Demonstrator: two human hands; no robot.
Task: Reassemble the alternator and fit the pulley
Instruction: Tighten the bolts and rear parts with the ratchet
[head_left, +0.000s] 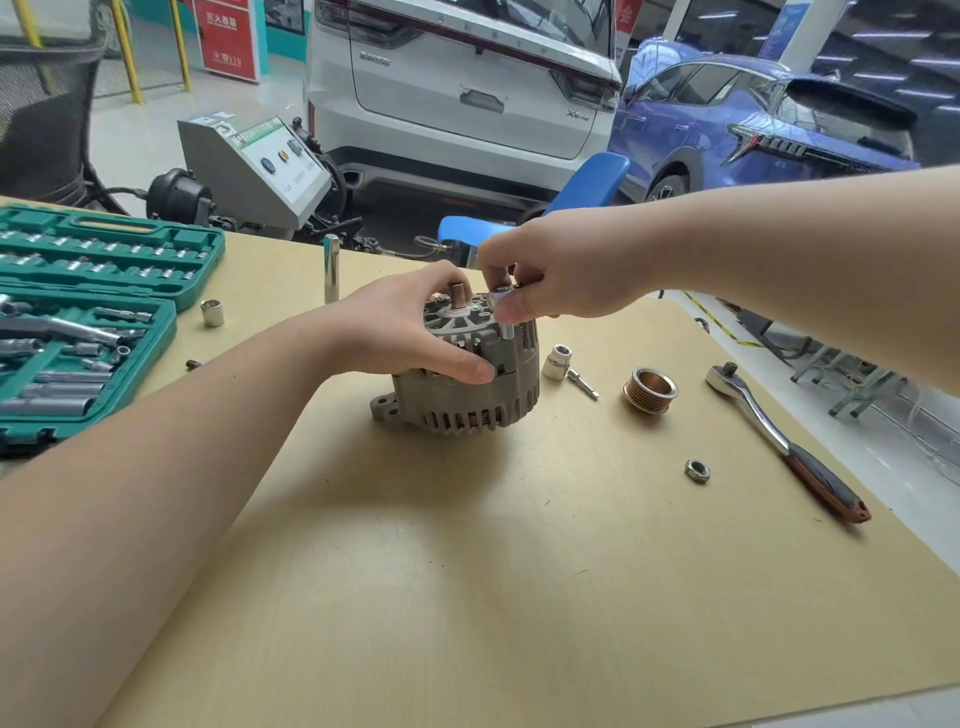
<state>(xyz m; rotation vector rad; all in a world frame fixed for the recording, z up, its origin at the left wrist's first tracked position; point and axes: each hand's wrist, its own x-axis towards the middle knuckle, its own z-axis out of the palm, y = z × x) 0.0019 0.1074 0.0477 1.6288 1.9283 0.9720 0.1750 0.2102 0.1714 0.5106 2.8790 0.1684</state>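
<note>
Even, bright light filled the shop. Soft shadows lay under the arms toward six o'clock. Edges bowed and blurred slightly.

Counting what is sitting on the bench

Lying on the table (519, 545) — 1 alternator (467, 395), 1 pulley (650, 391), 1 nut (697, 471), 1 ratchet (779, 441), 2 loose sockets (212, 312) (557, 362) — and 1 open socket case (93, 322); 2 hands (415, 327) (561, 270) working.
</note>
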